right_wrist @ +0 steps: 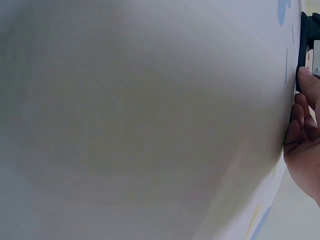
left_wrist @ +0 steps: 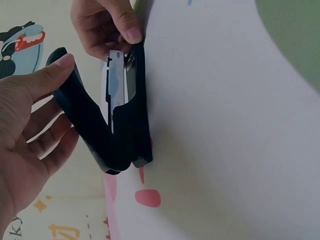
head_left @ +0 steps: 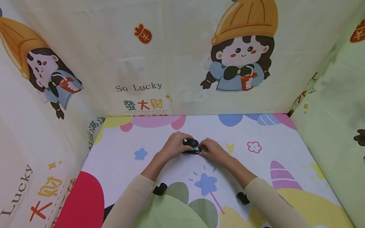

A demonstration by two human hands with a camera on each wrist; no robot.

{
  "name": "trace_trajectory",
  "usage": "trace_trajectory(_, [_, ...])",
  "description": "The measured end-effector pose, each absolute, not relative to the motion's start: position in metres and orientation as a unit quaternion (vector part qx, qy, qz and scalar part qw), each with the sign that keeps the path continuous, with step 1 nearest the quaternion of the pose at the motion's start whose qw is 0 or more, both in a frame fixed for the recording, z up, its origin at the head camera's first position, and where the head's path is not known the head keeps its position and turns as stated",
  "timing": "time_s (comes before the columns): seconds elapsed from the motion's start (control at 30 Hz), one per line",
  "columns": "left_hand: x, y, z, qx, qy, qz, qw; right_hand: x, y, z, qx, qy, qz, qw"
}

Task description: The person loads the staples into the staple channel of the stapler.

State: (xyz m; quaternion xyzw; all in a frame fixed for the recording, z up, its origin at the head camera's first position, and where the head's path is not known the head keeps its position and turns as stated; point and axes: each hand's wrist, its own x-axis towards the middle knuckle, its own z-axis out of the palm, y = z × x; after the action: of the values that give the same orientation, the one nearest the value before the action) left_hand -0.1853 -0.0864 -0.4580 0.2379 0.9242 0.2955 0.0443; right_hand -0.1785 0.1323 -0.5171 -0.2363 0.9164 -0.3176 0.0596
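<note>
A black stapler (head_left: 193, 143) lies on the table with its top cover swung up from the base. My left hand (head_left: 174, 145) grips that raised cover, thumb on one face and fingers behind it, as the left wrist view shows. Inside the opened stapler, a silver metal rail (left_wrist: 116, 77) is exposed along the base. At the stapler's front end, my right hand (head_left: 213, 150) pinches the base between thumb and fingers. The right wrist view catches only part of the stapler (right_wrist: 303, 42) and the hand at its right edge. Whether staples sit in the rail, I cannot tell.
The table (head_left: 119, 164) wears a white cover printed with stars, flowers and coloured shapes. Patterned cloth walls (head_left: 182, 63) stand at the back and both sides. Black wrist devices (head_left: 160, 189) are worn near both sleeves.
</note>
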Motion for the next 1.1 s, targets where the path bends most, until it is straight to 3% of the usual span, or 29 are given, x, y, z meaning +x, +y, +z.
trace_trajectory(1.1, [-0.187,-0.088,-0.472,0.272,0.921,0.271,0.071,-0.181,0.132,-0.52,-0.233,0.916,-0.318,0.068])
